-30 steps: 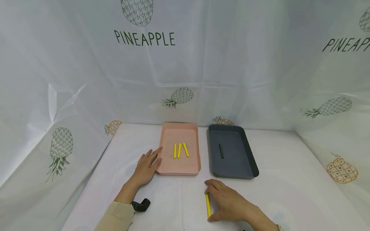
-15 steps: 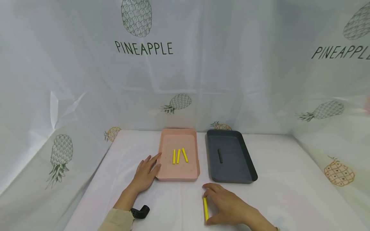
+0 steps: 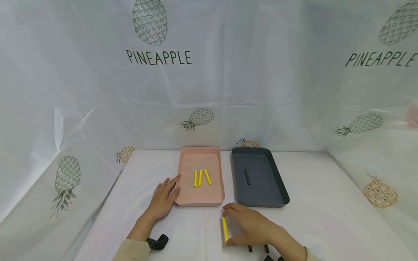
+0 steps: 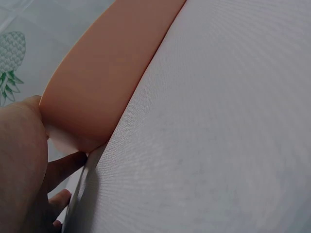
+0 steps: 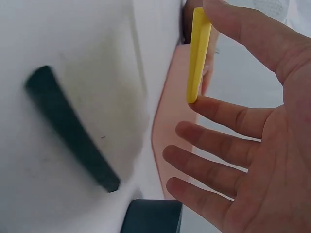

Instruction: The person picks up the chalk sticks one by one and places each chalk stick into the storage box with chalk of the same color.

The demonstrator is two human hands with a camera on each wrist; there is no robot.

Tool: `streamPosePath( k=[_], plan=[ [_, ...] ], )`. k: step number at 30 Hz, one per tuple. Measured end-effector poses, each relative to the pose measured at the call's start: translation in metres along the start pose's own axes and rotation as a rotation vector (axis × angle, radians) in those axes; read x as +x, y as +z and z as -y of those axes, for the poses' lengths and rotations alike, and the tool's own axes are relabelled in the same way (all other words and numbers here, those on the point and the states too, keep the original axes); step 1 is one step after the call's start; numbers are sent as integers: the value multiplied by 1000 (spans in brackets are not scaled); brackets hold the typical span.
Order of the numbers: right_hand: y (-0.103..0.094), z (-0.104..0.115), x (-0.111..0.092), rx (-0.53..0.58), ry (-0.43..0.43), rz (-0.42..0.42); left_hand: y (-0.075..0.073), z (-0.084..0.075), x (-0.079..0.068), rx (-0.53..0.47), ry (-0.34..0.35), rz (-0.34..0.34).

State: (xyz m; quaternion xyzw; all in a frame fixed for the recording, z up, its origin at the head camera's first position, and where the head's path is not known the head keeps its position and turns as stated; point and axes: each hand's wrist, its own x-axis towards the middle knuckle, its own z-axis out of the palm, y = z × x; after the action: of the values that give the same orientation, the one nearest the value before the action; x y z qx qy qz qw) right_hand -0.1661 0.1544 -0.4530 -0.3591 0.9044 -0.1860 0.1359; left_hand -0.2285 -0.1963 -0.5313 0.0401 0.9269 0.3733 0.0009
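My right hand (image 3: 249, 224) pinches a short yellow stick (image 3: 225, 230) end to end, between thumb and index finger. In the right wrist view the stick (image 5: 197, 58) shows whole and the other fingers are spread. At the left side of a pink tray (image 3: 199, 200) lies my left hand (image 3: 160, 198), fingers extended, fingertips and thumb at its rim. The left wrist view shows this hand (image 4: 24, 165) against the tray's wall (image 4: 97, 77). Several yellow sticks (image 3: 200, 178) lie inside the pink tray.
Right of the pink tray stands a dark grey tray (image 3: 261, 197) with one black stick (image 3: 247, 177) in it. Near my right wrist lie black sticks (image 3: 250, 248) on the white cloth (image 3: 310, 217). A pineapple-print curtain (image 3: 277, 79) closes off the back.
My right hand has moved left with the yellow stick, and black sticks behind it have come into view. The head view has tilted up slightly. My left hand stays at the pink tray.
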Motion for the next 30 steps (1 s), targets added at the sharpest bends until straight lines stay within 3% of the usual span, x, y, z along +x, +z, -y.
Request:
streamPosePath(
  k=[30],
  plan=[
    [-24, 19, 40, -30, -35, -62, 0, 4, 1, -7, 30, -9]
  ],
)
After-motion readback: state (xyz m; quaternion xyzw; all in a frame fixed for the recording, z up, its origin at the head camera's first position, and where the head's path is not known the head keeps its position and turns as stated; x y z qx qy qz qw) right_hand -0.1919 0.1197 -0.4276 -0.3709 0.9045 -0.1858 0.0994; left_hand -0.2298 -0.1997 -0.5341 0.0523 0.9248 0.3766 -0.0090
